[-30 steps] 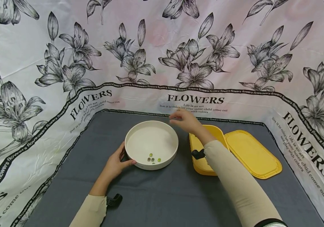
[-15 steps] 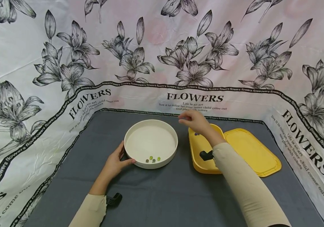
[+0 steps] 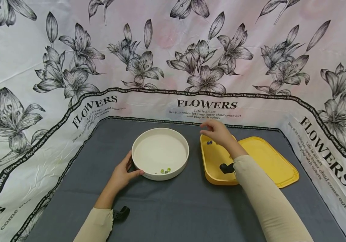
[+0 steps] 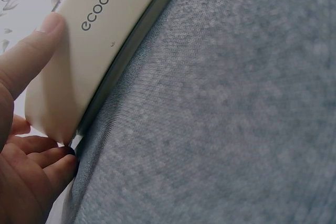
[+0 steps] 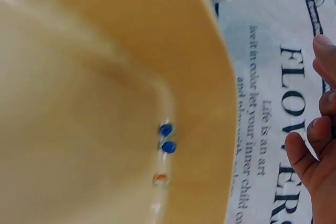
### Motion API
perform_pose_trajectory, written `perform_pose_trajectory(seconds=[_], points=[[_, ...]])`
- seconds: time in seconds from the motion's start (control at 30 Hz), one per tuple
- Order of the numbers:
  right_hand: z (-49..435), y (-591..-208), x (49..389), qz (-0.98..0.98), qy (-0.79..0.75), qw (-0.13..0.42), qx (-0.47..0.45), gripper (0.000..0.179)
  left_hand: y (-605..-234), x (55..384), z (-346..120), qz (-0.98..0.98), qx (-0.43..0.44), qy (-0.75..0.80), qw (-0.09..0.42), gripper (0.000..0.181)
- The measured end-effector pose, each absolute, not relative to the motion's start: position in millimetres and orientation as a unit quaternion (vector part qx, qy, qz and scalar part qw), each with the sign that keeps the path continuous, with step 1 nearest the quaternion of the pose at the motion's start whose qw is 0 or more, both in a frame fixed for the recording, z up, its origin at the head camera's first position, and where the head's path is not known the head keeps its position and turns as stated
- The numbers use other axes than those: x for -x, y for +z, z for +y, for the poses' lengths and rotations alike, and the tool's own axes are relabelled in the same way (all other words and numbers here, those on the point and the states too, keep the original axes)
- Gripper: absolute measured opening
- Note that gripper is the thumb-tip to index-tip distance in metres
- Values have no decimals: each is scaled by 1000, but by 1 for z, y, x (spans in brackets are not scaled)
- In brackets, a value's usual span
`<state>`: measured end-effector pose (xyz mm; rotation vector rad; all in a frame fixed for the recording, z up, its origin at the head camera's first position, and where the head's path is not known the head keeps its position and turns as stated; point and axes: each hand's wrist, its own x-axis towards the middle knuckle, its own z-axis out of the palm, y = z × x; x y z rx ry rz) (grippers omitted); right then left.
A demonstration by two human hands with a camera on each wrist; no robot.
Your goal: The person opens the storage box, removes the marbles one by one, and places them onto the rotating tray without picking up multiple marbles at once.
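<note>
My left hand (image 3: pixel 122 174) grips the left side of a round, shallow white dish (image 3: pixel 160 148). In the left wrist view the thumb (image 4: pixel 31 51) lies on the dish's outer wall, marked "ecoco", and the other fingers are at its lower edge. Several green and greyish marbles (image 3: pixel 168 169) sit inside the dish along its front wall, partly hidden by it. My right hand (image 3: pixel 219 132) hovers over the back of a yellow box (image 3: pixel 218 179), fingers loosely curled, nothing visible in them. Two blue marbles (image 5: pixel 167 138) and an orange-and-clear one (image 5: pixel 160 179) lie in the box.
A yellow lid (image 3: pixel 270 163) lies right of the box, partly behind the right sleeve. Grey cloth (image 3: pixel 167 208) covers the table, and a flower-printed white sheet (image 3: pixel 148 107) rises behind and at both sides.
My right hand has moved right, from beside the dish to over the box, uncovering the blue marbles. The dish's marbles have rolled closer to its front wall. My left hand keeps its grip.
</note>
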<state>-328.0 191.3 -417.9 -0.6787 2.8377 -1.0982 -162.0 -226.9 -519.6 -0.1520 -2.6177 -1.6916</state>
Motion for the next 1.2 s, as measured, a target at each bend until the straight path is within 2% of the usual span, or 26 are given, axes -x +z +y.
perform_pose_trajectory(seconds=[0.17, 0.53, 0.93, 1.2], points=[[203, -429, 332, 915, -357, 43, 183, 32, -520, 162, -227, -841, 47, -538, 9, 117], [223, -452, 346, 932, -326, 71, 143, 32, -520, 164, -227, -850, 52, -524, 15, 115], [226, -462, 353, 947, -272, 89, 146, 34, -523, 163, -226, -849, 55, -525, 15, 116], [225, -474, 355, 936, -290, 105, 167, 32, -522, 162, -226, -850, 53, -524, 18, 116]])
